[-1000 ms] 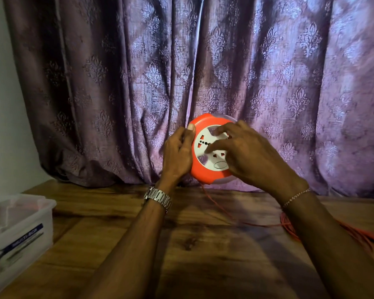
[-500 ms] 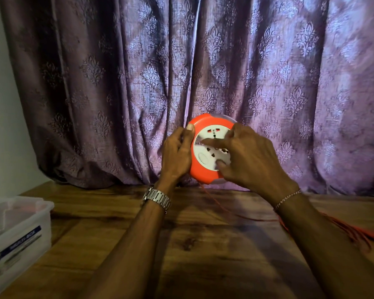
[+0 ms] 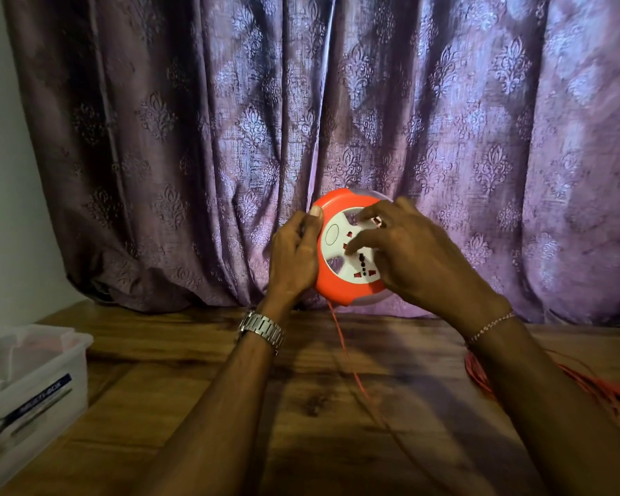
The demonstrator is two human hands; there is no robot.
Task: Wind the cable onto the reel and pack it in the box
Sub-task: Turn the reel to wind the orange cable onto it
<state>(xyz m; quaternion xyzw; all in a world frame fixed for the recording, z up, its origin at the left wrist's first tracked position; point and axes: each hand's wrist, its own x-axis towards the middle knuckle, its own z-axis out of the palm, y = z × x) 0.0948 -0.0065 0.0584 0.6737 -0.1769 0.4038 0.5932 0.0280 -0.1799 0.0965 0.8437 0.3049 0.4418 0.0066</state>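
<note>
I hold an orange cable reel (image 3: 337,286) with a white socket face upright above the wooden table (image 3: 194,406), in front of the curtain. My left hand (image 3: 294,255) grips its left rim, thumb on the upper edge. My right hand (image 3: 412,255) lies over the white face, fingers hooked into its openings. A thin red cable (image 3: 342,349) hangs from the reel's underside and runs down across the table towards the near right. More loose red cable (image 3: 480,377) lies bunched on the table at the right, partly hidden by my right forearm.
A clear plastic box (image 3: 33,381) with a blue label stands at the table's left edge. A purple patterned curtain (image 3: 301,119) hangs close behind the reel. A pale wall (image 3: 0,209) is at the far left.
The white face of the reel has turned: its oval button went from lower right to upper left. My right hand's fingers moved round with it. The hanging cable now runs more steeply down.
</note>
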